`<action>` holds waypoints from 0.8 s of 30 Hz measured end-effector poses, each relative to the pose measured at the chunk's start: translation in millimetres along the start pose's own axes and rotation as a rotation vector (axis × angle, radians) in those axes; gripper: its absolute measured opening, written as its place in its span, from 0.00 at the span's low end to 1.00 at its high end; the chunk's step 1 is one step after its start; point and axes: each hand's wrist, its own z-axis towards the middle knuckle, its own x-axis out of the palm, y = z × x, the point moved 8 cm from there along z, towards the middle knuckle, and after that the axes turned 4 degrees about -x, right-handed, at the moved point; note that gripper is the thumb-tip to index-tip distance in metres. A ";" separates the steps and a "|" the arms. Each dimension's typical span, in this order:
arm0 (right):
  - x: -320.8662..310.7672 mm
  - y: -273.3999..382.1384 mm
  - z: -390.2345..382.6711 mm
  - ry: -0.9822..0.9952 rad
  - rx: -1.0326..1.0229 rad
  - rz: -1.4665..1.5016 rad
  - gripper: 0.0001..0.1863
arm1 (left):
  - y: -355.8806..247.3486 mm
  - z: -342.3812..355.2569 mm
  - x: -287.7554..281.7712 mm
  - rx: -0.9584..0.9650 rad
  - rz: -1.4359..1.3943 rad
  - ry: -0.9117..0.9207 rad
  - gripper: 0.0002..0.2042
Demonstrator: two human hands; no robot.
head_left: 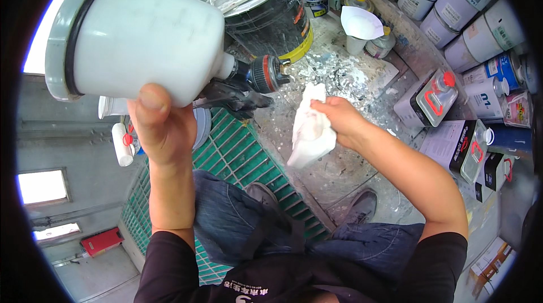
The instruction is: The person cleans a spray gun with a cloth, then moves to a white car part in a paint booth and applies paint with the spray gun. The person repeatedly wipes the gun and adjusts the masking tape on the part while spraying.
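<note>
My left hand (pixel 161 128) grips a translucent white plastic cup (pixel 150 31) with a grey lid, raised at the upper left and lying on its side. Its narrow neck joins a black fitting (pixel 263 74) with a red ring, and dark parts, apparently of a spray gun (pixel 237 99), hang beneath, partly hidden by the cup. In my right hand (pixel 334 116), near the middle of the view, is a crumpled white cloth or paper wad (pixel 310 139), held a little to the right of the fitting.
A paint-spattered bench or floor (pixel 362 82) holds a large black bucket (pixel 249 31), a cup with a paper funnel (pixel 356 43) and several metal cans (pixel 430 111) along the right. Green grating (pixel 223 144) lies below, by my legs and shoes. Grey walls (pixel 73 133) stand at the left.
</note>
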 end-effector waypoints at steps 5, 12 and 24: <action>-30.0 38.4 12.1 -0.078 -0.198 -0.031 0.11 | 15.9 -2.2 -22.3 -0.051 0.071 0.025 0.36; -35.2 106.2 22.0 -0.182 -0.552 -0.276 0.10 | 17.3 -6.9 3.2 -0.167 0.312 0.033 0.36; 187.9 167.2 28.9 0.245 -0.339 -0.499 0.13 | -52.7 -55.6 -90.7 -0.223 0.399 -0.101 0.34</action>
